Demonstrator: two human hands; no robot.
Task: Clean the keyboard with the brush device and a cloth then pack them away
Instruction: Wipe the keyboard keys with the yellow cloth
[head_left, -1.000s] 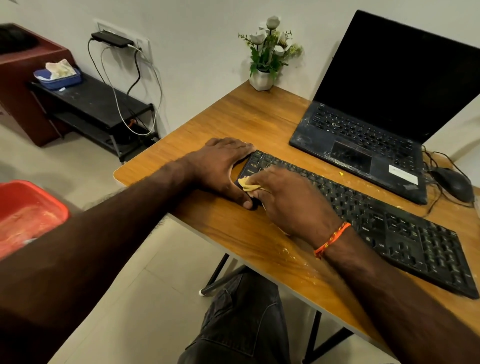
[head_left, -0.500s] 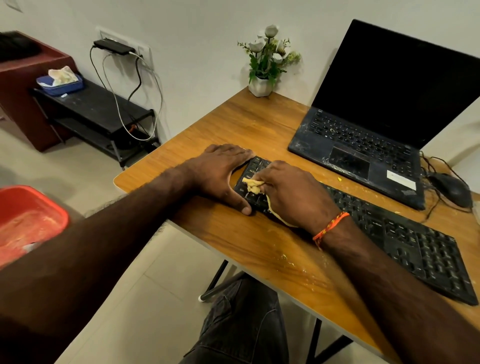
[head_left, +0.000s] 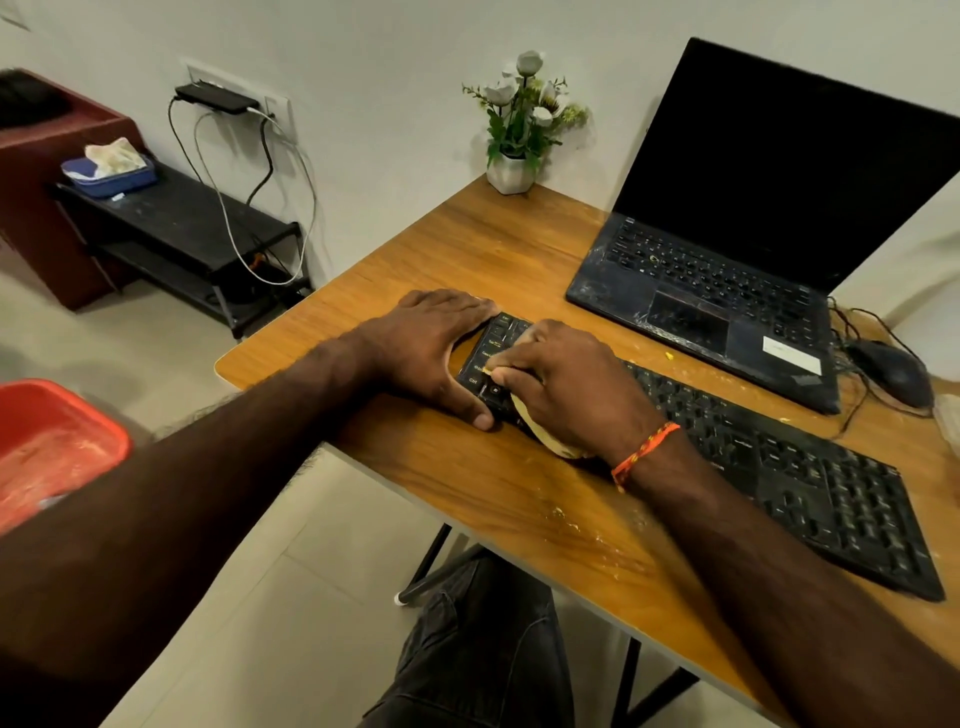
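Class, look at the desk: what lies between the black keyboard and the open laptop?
In the head view, only bare wooden desk with a few yellowish crumbs separates the keyboard from the laptop.

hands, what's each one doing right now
Left hand: open, flat, bracing the keyboard end.
Right hand: gripping the yellow cloth, pressing it on the keys.

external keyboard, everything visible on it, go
The black keyboard is a full-size plastic board with a number pad at its right end, lying flat and angled on the wooden table in front of the laptop. The left hand rests against its left end, thumb along the near edge. The right hand presses a yellowish cloth onto the left keys. Pale crumbs lie around it.
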